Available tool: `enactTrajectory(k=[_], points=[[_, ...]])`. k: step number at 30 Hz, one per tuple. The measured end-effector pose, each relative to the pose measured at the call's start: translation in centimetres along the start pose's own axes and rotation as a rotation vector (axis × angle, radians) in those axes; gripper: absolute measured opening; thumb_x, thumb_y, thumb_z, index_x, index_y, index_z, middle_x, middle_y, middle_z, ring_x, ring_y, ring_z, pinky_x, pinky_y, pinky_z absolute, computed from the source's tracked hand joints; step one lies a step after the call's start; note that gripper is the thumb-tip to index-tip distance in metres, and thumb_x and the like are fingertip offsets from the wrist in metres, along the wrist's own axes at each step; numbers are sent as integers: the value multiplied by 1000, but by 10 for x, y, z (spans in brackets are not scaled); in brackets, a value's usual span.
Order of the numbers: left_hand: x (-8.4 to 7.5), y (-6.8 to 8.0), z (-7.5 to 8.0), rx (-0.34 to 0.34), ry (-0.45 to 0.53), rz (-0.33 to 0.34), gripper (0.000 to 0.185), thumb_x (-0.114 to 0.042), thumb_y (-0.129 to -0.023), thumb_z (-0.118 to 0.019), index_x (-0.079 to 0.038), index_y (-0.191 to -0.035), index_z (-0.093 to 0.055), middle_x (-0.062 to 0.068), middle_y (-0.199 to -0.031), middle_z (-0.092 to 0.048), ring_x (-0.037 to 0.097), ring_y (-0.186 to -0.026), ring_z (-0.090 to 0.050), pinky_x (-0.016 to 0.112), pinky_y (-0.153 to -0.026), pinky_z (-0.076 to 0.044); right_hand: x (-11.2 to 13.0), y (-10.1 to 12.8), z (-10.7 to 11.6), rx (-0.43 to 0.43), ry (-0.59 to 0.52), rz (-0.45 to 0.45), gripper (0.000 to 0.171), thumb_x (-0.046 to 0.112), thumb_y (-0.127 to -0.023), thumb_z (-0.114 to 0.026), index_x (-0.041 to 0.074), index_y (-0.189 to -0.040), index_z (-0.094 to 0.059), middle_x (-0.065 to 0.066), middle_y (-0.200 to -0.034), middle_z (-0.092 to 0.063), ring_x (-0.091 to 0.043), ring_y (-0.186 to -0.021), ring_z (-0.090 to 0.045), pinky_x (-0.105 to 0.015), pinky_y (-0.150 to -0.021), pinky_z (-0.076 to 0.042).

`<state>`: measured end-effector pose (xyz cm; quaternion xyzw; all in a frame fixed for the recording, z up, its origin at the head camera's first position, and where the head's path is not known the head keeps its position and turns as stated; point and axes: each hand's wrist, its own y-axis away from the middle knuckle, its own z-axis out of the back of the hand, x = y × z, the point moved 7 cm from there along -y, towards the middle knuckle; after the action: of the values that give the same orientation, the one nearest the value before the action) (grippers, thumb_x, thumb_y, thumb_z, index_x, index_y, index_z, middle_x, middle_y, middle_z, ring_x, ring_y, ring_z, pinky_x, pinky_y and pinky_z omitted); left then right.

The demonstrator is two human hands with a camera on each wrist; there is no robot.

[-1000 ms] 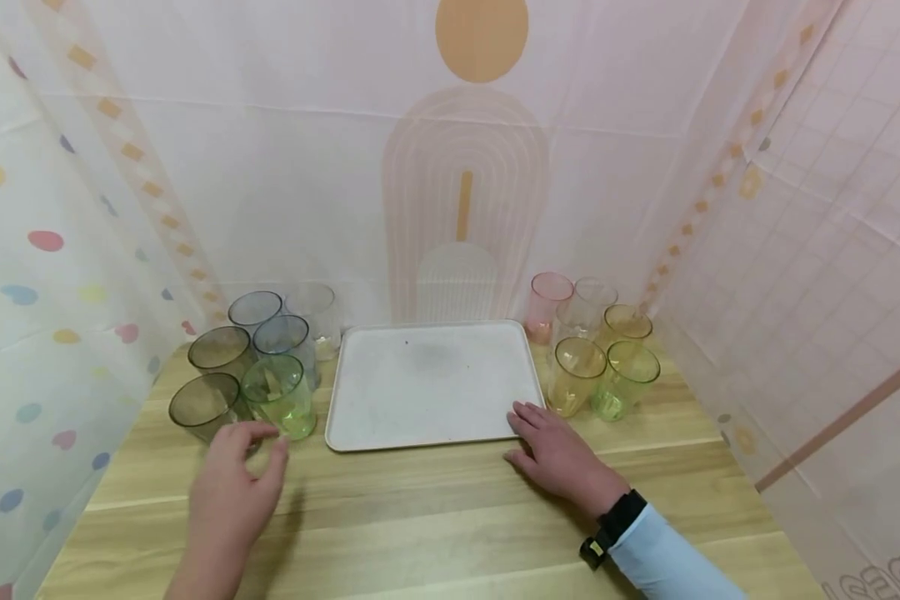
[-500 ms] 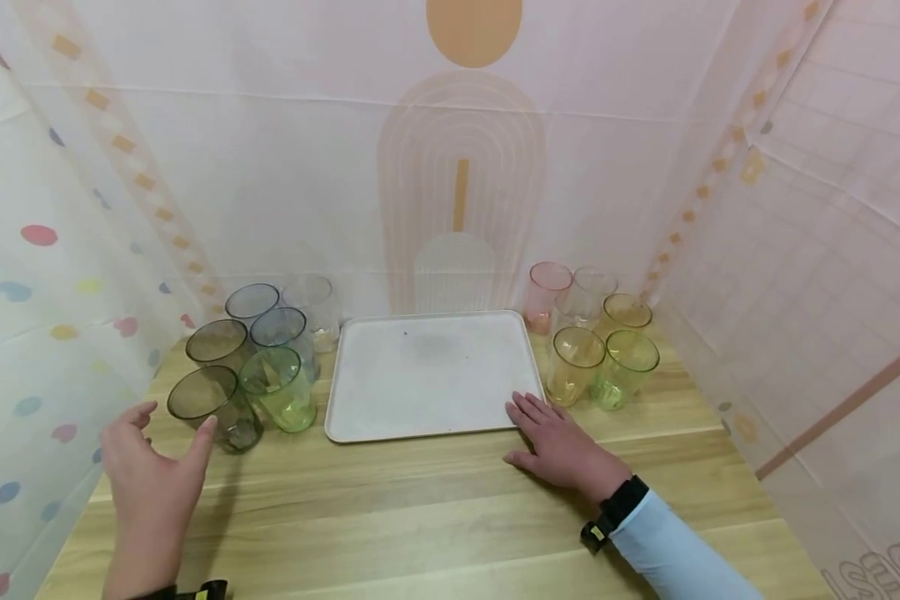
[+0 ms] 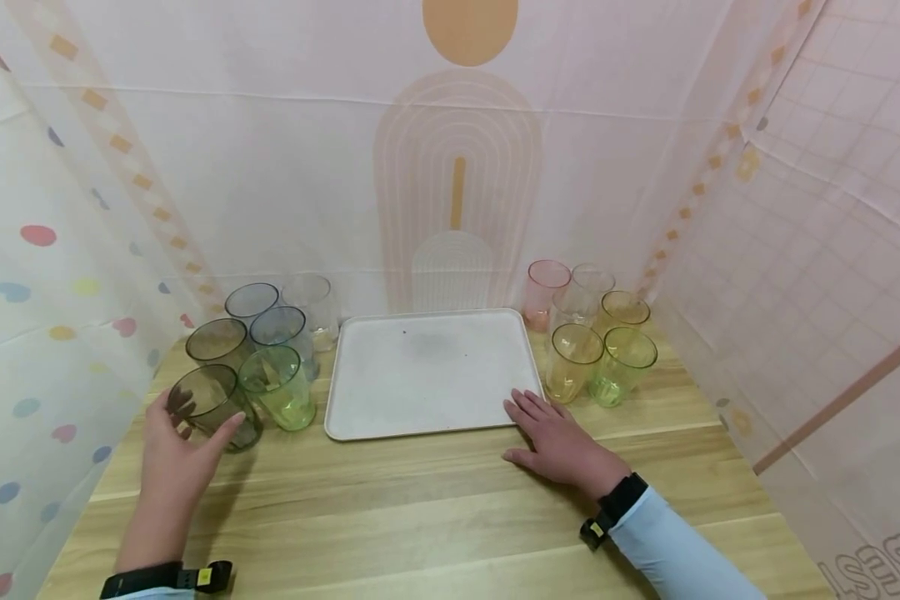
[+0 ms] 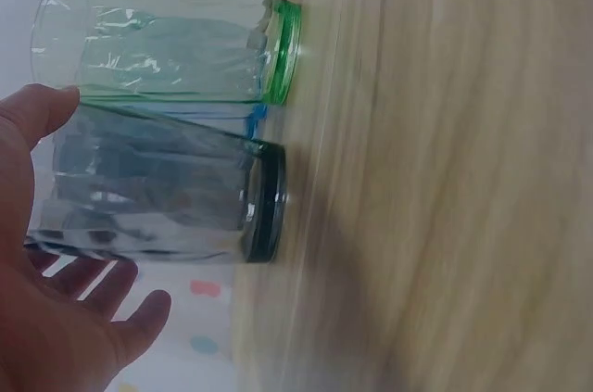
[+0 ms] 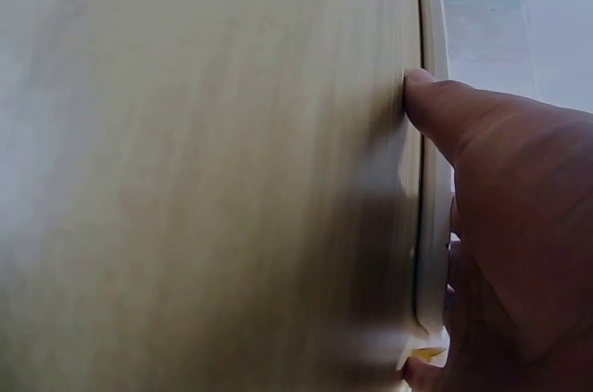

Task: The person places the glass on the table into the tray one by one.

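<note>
At the left, a smoky grey glass (image 3: 213,408) stands upright on the table. My left hand (image 3: 174,454) wraps around it, with the thumb on its near right side and the fingers round its left; some fingers show through the wall. In the left wrist view the thumb (image 4: 46,109) lies by the rim, while the outer fingertips (image 4: 148,313) stick out past the glass. A green glass (image 3: 279,392) stands just right of it. My right hand (image 3: 558,446) rests with extended fingers on the near right corner of a white tray (image 3: 431,383).
Behind the grey glass stand another smoky glass (image 3: 217,342), two bluish glasses (image 3: 281,329) and a clear one (image 3: 318,312). Right of the tray are a pink glass (image 3: 546,292), amber glasses (image 3: 573,367), a green glass (image 3: 622,367) and clear ones. Patterned curtains (image 3: 300,183) border the table.
My left hand has moved left from in front of the glasses, opened beside the smoky grey glass, then come back right around it. The right hand has stayed on the tray corner.
</note>
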<state>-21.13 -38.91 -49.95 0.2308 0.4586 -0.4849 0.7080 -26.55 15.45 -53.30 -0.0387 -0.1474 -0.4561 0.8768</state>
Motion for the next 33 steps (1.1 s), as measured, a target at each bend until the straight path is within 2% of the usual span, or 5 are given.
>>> enactTrajectory(k=[7,16,23,28,33], points=[[3,-3,-3,-22,11,32,104,-38,-103,-81,-12,-176,-12,22,-172,-35,43,-153,-38,56,-130,-32,-1,0,1,-24,-8,11,84,52,-109,-67,6,-172,-38,-17,-180,-29,-41,-167,-23,-71,-130,-24],[2,14,3,-42,16,103,103,-40,-101,-84,-19,-173,-14,11,-163,-44,26,-146,-43,26,-116,-41,-3,-1,0,-17,1,8,85,54,-109,-66,7,-173,-36,-16,-181,-27,-39,-168,-21,-70,-130,-24],[-24,43,-5,9,-10,-8,89,-26,-95,-91,-15,-154,-25,-3,-135,-51,3,-115,-50,8,-85,-45,-2,0,2,-10,-15,-2,85,52,-109,-67,6,-173,-35,-16,-181,-26,-40,-168,-21,-71,-130,-23],[-44,61,-17,89,-21,-82,85,-21,-94,-92,-14,-147,-25,2,-132,-53,3,-114,-52,5,-85,-46,-1,1,3,-25,-30,5,84,51,-108,-68,4,-172,-37,-18,-180,-29,-41,-167,-22,-72,-130,-24],[-67,77,-34,140,5,-157,87,-13,-92,-92,-7,-149,-27,8,-135,-53,6,-117,-52,7,-89,-42,-1,0,1,-7,-20,2,84,52,-109,-66,6,-173,-36,-17,-181,-26,-40,-168,-21,-71,-131,-23]])
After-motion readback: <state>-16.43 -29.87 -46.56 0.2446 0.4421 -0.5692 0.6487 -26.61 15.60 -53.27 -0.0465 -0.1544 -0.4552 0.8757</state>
